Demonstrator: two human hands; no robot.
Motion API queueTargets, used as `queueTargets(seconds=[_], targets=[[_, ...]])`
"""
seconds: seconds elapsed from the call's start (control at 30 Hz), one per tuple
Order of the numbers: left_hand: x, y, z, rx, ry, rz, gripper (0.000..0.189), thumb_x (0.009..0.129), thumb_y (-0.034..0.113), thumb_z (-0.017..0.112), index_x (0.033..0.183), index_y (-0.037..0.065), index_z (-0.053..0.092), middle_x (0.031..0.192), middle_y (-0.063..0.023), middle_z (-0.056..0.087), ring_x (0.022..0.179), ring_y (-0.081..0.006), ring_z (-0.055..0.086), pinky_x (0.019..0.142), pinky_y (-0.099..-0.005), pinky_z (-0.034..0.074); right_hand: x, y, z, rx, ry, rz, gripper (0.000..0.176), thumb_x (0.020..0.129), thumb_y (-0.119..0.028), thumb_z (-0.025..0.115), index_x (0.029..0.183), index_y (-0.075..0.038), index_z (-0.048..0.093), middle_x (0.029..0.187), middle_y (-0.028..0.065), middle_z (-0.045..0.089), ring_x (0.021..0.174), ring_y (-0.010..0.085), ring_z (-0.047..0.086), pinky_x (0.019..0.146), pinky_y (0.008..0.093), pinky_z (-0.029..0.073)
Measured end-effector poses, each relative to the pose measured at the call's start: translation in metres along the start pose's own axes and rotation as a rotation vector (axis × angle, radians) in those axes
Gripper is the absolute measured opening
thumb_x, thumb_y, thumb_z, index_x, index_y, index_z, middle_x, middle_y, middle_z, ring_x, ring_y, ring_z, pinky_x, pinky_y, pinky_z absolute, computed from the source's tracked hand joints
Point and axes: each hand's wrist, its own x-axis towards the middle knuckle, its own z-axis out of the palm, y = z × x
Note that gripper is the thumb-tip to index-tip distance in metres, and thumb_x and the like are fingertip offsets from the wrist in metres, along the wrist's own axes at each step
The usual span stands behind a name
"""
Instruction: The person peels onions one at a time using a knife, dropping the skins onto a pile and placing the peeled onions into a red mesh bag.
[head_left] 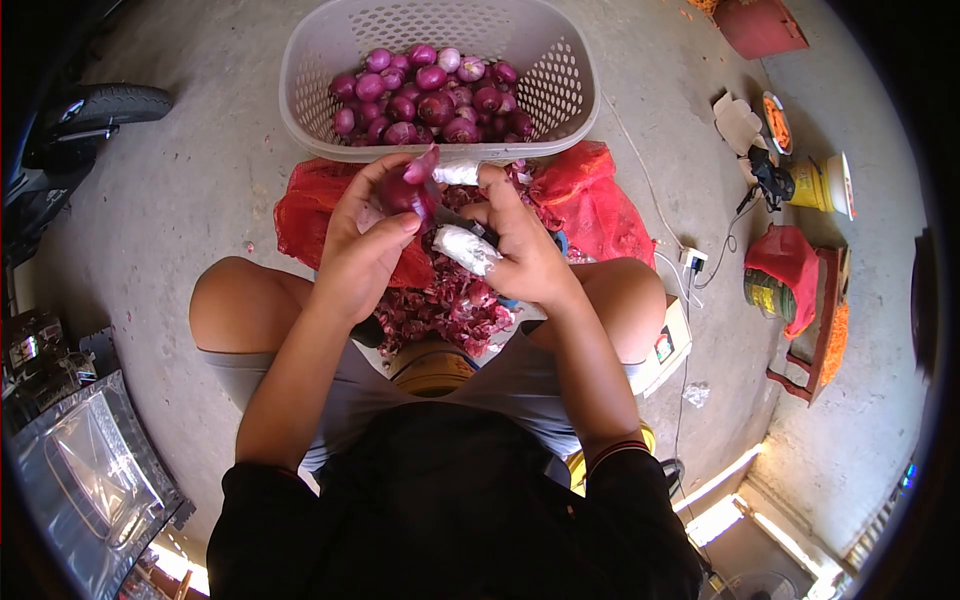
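In my left hand (365,235) is a red onion (408,195), its skin partly loose at the top. The fingers and thumb close around it from the left. My right hand (525,240) grips what looks like a small dark-handled knife (470,222), close against the onion's right side. White wrapping covers the thumb and index finger of that hand. Under both hands lies a heap of onion skins (450,310), with a red mesh sack (605,205) spread around it. Just beyond, a grey plastic basket (440,153) holds several red onions (435,107).
My knees frame the skins, with a yellowish round container (430,368) between them. At right stand a power strip (692,260), a carton (668,345), a wooden stool (828,310) and a yellow bucket (815,187). A tyre (120,105) is at upper left.
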Motion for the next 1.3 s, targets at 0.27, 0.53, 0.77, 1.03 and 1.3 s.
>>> queueTargets(seconds=[0.27, 0.53, 0.77, 1.03, 1.3], targets=[[-0.002, 0.001, 0.0, 0.044, 0.024, -0.04, 0.056, 0.081, 0.005, 0.053, 0.134, 0.001, 0.034, 0.127, -0.0142, 0.048, 0.119, -0.0244, 0.048, 0.103, -0.0413, 0.037, 0.003, 0.001, 0.001, -0.03, 0.093, -0.156, 0.052, 0.075, -0.003, 0.062, 0.12, -0.003, 0.038, 0.084, 0.0154, 0.064, 0.077, 0.0302, 0.065, 0.07, 0.0337, 0.048], [-0.002, 0.003, -0.003, -0.077, 0.083, -0.054, 0.05, 0.079, 0.001, 0.051, 0.126, 0.0, 0.038, 0.117, -0.0135, 0.053, 0.114, -0.0252, 0.052, 0.098, -0.0402, 0.042, 0.003, 0.007, -0.005, -0.034, 0.082, -0.124, 0.059, 0.076, -0.013, 0.067, 0.124, -0.004, 0.034, 0.076, 0.0145, 0.064, 0.071, 0.0319, 0.064, 0.063, 0.0344, 0.048], [0.0, 0.003, 0.0, -0.072, 0.128, -0.05, 0.042, 0.084, 0.002, 0.054, 0.124, 0.002, 0.041, 0.114, -0.0107, 0.054, 0.106, -0.0194, 0.055, 0.094, -0.0358, 0.043, -0.002, 0.006, 0.007, -0.237, 0.02, -0.125, 0.07, 0.073, -0.015, 0.07, 0.129, -0.002, 0.03, 0.082, 0.0169, 0.064, 0.067, 0.0364, 0.062, 0.057, 0.0418, 0.048], [0.0, -0.002, -0.001, -0.067, 0.084, -0.048, 0.048, 0.088, 0.003, 0.056, 0.133, 0.003, 0.039, 0.119, -0.0088, 0.053, 0.108, -0.0173, 0.054, 0.096, -0.0353, 0.044, 0.004, 0.014, 0.005, 0.084, 0.17, -0.08, 0.052, 0.072, 0.006, 0.055, 0.12, -0.005, 0.039, 0.087, 0.0163, 0.064, 0.082, 0.03, 0.064, 0.073, 0.0329, 0.048], [0.002, 0.004, 0.005, -0.126, 0.032, -0.059, 0.047, 0.089, 0.003, 0.054, 0.133, 0.002, 0.037, 0.125, -0.0111, 0.051, 0.114, -0.0196, 0.052, 0.098, -0.0372, 0.044, 0.007, 0.005, 0.004, 0.341, 0.218, -0.021, 0.049, 0.075, 0.014, 0.046, 0.121, -0.001, 0.04, 0.108, 0.0118, 0.058, 0.102, 0.0186, 0.058, 0.088, 0.0287, 0.044]])
